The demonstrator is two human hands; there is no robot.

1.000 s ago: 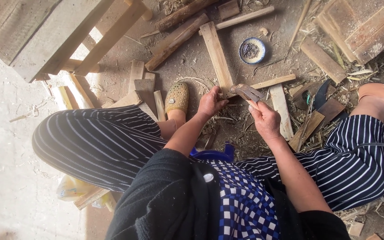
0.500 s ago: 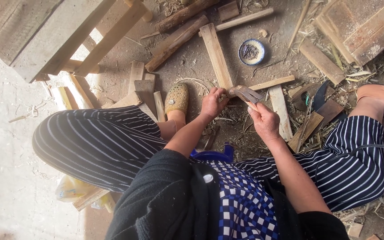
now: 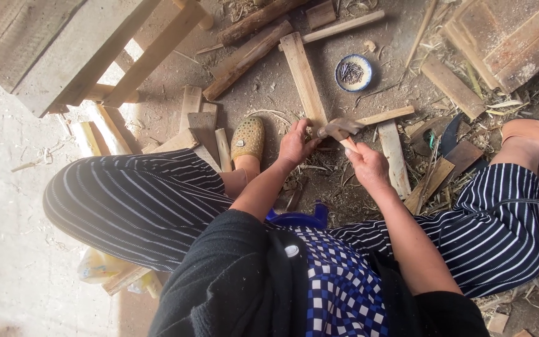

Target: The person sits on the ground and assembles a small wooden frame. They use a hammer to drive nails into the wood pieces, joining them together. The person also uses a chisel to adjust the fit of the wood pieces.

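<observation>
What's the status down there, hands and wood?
Left hand pressing on the wooden slat. Right hand gripping the hammer, head over the slat. Bowl of nails beyond; scrap wood all round.

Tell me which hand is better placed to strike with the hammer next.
Probably the right hand: it grips the hammer by its handle, head over the plank. The left hand rests on the plank end, steadying it.
</observation>
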